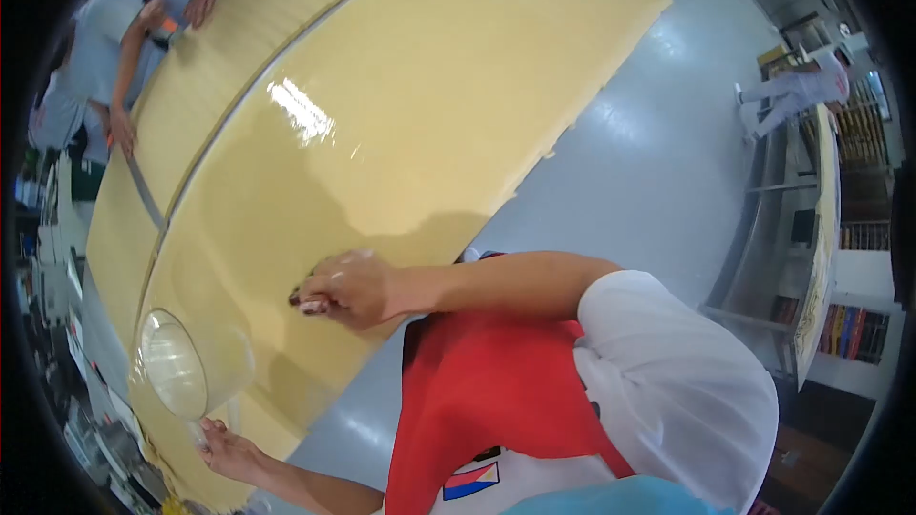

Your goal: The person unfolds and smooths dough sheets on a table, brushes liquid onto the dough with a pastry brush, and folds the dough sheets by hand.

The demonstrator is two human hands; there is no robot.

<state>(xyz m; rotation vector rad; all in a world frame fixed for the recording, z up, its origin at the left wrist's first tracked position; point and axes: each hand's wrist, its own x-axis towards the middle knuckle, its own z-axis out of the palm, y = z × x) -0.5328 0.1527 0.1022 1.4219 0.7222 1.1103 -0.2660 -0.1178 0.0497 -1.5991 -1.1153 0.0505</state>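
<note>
A broad sheet of pale yellow dough (pixel 439 105) with a wet shine covers the long table. My right hand (pixel 358 288) is closed above the sheet, its fingers curled round something small and dark that I cannot make out. Pale, wet-looking smears show on the knuckles. At the lower left, my left hand (pixel 229 451) is closed at the near side of a clear plastic container (pixel 198 362), which is tilted over the sheet. Its contents are hard to see.
A long seam (pixel 250 86) divides the sheet. Across it, co-workers (pixel 153 0) lean over the table, one with a long blade (pixel 145 193). Grey floor (pixel 658 133) lies to the right, with another table (pixel 811 257) and a person (pixel 797 91) beyond.
</note>
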